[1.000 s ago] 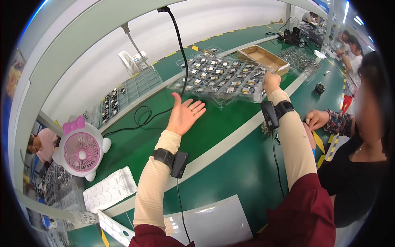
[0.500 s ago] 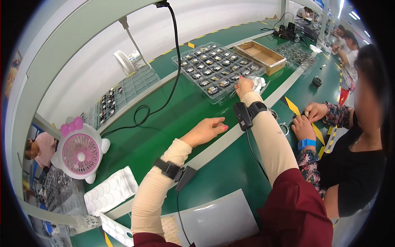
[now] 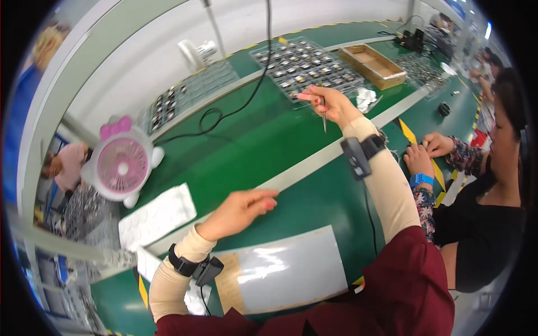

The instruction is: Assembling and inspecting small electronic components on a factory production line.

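Two hands of yours over the green bench, your right hand (image 3: 328,103) pinching metal tweezers (image 3: 324,119) that hang point down, just before the tray of small parts (image 3: 305,64), your left hand (image 3: 241,210) empty, fingers loosely extended, above the glossy sheet (image 3: 291,269).

Right hand (image 3: 330,105) gripping tweezers (image 3: 324,119)

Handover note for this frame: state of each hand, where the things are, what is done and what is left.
Right hand: holds tweezers, tips down, near the clear tray of small parts.
Left hand: empty, open, above the green bench, beyond the shiny sheet.
Done: tweezers picked up.
Left: no part visible in the tweezers; white cloth lies beside the tray.
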A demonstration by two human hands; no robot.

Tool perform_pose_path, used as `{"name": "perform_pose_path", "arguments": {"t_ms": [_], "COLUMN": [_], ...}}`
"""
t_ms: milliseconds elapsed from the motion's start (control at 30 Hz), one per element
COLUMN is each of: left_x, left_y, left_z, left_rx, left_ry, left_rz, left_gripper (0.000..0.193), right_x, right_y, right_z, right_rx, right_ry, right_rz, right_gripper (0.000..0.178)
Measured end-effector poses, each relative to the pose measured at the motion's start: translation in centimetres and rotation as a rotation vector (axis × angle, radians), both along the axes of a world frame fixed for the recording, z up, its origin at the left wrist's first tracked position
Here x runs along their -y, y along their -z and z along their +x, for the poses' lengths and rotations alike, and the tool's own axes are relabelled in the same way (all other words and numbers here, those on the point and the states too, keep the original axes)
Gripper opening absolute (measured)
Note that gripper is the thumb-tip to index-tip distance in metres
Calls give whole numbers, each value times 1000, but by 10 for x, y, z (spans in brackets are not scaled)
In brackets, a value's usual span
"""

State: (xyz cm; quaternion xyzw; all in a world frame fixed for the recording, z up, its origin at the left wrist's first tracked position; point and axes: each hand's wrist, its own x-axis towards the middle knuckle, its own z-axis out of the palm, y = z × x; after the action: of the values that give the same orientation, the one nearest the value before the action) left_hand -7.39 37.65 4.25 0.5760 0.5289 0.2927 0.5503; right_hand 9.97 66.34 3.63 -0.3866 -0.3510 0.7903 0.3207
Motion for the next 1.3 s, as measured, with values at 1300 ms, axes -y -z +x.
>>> {"name": "perform_pose_path", "arguments": {"t_ms": [1300], "left_x": [168], "left_y": [-24], "left_z": [-21], "left_rx": [-139], "left_ry": [-1013], "left_rz": [805], "left_gripper": [11], "right_x": [333], "right_y": [-58], "right_z": [-59], "right_rx": [-489], "right_ry": [-735], "right_rz": [405], "right_gripper": [41]}}
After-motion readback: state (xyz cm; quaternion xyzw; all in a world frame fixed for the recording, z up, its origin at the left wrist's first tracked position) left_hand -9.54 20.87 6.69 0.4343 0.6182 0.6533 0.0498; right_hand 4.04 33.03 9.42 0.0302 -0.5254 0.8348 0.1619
